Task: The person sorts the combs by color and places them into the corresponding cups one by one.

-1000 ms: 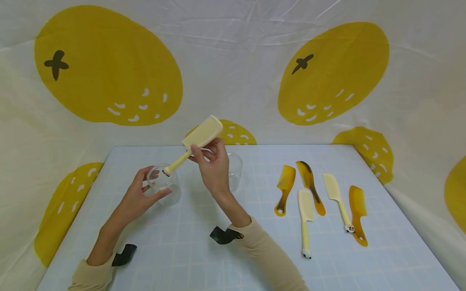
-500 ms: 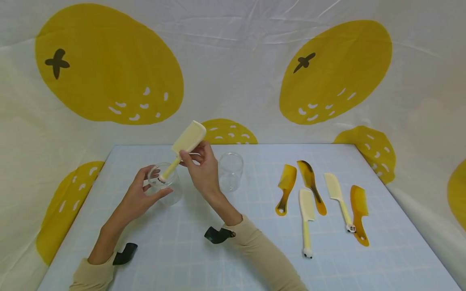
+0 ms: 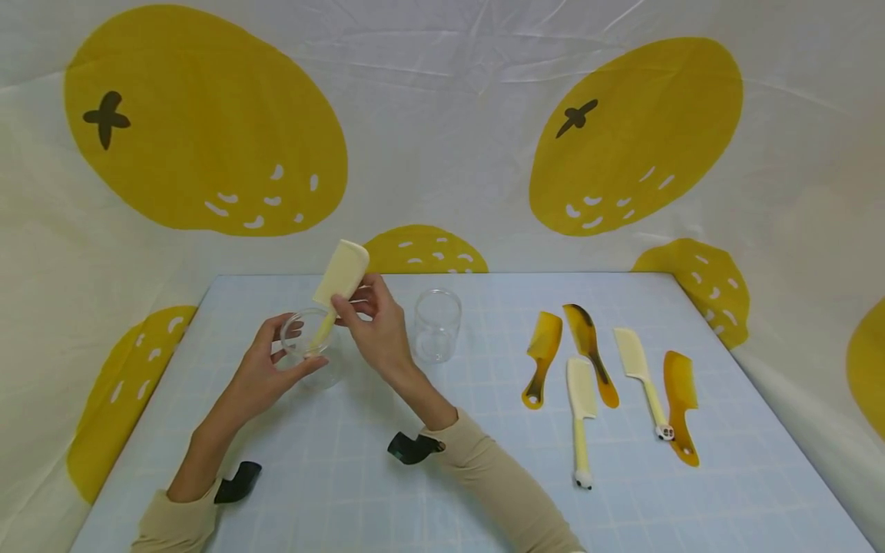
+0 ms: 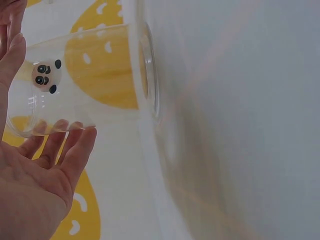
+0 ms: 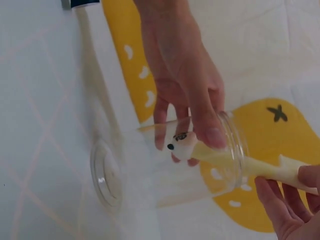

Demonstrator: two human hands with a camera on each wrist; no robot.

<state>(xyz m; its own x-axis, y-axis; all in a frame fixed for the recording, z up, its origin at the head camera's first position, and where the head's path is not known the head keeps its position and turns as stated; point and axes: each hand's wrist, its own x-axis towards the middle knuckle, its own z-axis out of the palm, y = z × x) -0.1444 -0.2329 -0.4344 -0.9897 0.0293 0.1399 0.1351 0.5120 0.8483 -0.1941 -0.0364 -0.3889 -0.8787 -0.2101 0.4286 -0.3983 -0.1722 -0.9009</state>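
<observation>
My left hand (image 3: 259, 380) grips a clear jar (image 5: 145, 185) near its rim, thumb on one side and fingers on the other. The jar stands on the table, its mouth upward. With my right hand (image 3: 379, 334) I pinch a cream comb (image 3: 342, 273) where the blade meets the handle. Its handle points down through the jar's mouth, and the blade stays above the rim, tilted right. In the left wrist view the panda-head tip (image 4: 46, 75) shows inside the jar, in its upper part, apart from the base.
A second clear jar (image 3: 437, 330) stands just right of my right hand. Farther right lie several combs: amber ones (image 3: 546, 338) (image 3: 681, 384), a dark-edged amber one (image 3: 588, 338) and cream ones (image 3: 582, 392) (image 3: 631, 355). A patterned sheet (image 3: 442, 138) rises behind the table.
My right hand has moved left and slightly down, lowering the comb's handle from above the rim into the jar. The comb is more upright now. My left hand keeps its hold.
</observation>
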